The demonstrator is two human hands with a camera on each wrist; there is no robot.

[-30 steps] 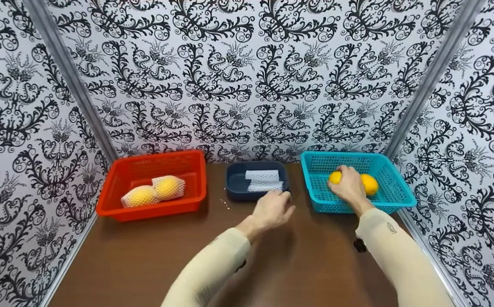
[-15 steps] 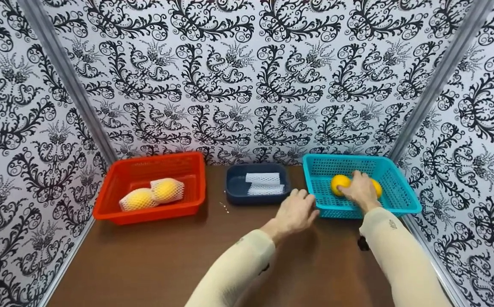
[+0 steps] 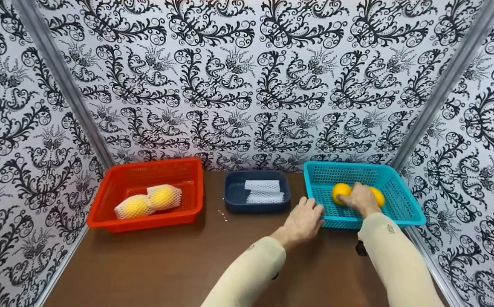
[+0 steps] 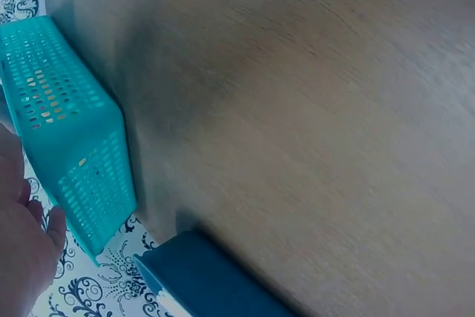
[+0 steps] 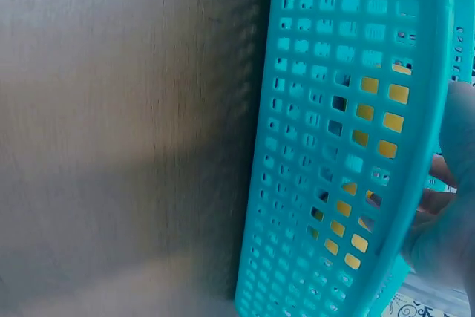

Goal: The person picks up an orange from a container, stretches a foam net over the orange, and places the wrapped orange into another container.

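Note:
My right hand point(image 3: 359, 199) reaches into the teal basket point(image 3: 402, 200), between two oranges. Its thumb lies against the left orange point(image 3: 340, 193), and the hand covers part of the right orange point(image 3: 377, 197). Its fingertips are hidden in the head view; the right wrist view shows bent fingers point(image 5: 434, 198) behind the basket wall, but not whether they grip. My left hand point(image 3: 302, 219) is at the basket's front left corner with fingers loosely bent by the rim. It holds nothing that I can see.
A red basket point(image 3: 144, 221) at the left contains two round fruits point(image 3: 163, 197) in white foam nets. Between the baskets stands a small dark blue tray point(image 3: 235, 192) with two white foam nets point(image 3: 263, 185). Patterned walls enclose the brown table point(image 3: 166, 264).
My right hand has moved off the left orange toward the right one. My left hand has gone right, from the blue tray to the teal basket's corner. The view has tilted slightly up.

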